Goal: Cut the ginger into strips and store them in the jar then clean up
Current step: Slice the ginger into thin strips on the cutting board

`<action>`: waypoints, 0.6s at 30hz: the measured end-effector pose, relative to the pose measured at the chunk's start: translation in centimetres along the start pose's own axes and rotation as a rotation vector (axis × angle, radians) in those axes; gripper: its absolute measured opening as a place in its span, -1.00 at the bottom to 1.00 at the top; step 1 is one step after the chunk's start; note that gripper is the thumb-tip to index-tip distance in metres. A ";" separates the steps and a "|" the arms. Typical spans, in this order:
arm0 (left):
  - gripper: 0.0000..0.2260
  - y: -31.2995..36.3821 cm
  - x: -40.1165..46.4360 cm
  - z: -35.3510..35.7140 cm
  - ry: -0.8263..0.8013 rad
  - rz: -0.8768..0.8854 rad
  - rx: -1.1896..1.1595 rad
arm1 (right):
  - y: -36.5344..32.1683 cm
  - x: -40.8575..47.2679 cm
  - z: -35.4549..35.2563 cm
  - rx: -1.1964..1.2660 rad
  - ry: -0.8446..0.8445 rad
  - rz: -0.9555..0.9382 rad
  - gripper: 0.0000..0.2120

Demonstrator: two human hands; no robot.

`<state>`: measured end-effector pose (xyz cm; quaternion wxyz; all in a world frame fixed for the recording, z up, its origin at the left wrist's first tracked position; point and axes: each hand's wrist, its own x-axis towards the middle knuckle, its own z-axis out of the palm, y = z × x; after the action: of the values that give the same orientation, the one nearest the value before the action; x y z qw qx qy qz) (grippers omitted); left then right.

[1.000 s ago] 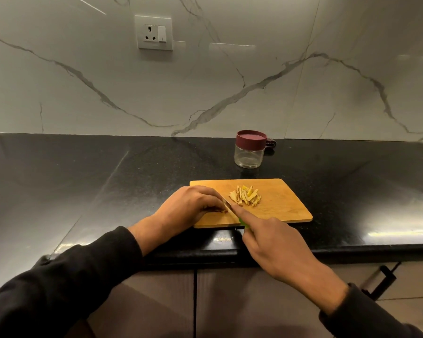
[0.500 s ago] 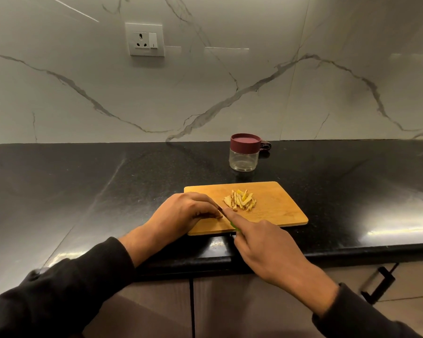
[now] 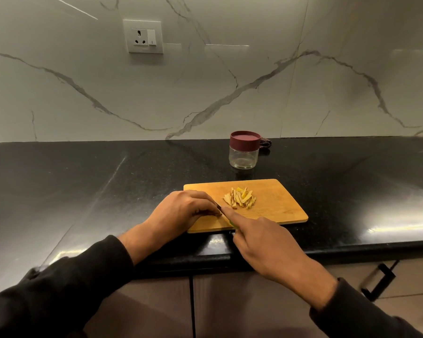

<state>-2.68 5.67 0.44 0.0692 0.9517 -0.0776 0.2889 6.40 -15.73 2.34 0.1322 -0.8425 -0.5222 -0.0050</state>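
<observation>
Left hand curled, pinching a ginger piece on the wooden cutting board; right hand gripping the knife, forefinger along blade, beside cut ginger strips; lidded glass jar behind

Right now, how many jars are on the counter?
1. The jar stands behind the board, near the wall, lid on and looking empty. Something dark sits partly hidden behind it; I can't tell what.

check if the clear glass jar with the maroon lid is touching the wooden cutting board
Apart. The head view shows a strip of black countertop between the clear glass jar with the maroon lid and the wooden cutting board.
</observation>
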 end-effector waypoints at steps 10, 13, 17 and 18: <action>-0.84 0.3 0.1 -0.1 -0.002 -0.017 0.002 | -0.1 -1.2 -0.3 -0.003 -0.032 0.026 -0.45; -0.84 0.3 0.1 -0.2 -0.001 -0.020 0.003 | 0.1 -2.3 -0.4 -0.006 -0.027 0.024 -0.45; -0.83 0.5 0.1 -0.3 -0.003 -0.020 0.002 | 0.0 -3.9 -0.5 -0.094 0.002 0.030 -0.44; -0.83 0.5 0.1 -0.3 -0.005 -0.019 0.003 | -0.1 -4.1 -0.5 -0.128 0.003 0.034 -0.43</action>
<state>-2.84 5.24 0.82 0.0704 0.9532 -0.0684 0.2859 4.49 -19.44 2.22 0.0790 -0.8579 -0.5064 -0.0374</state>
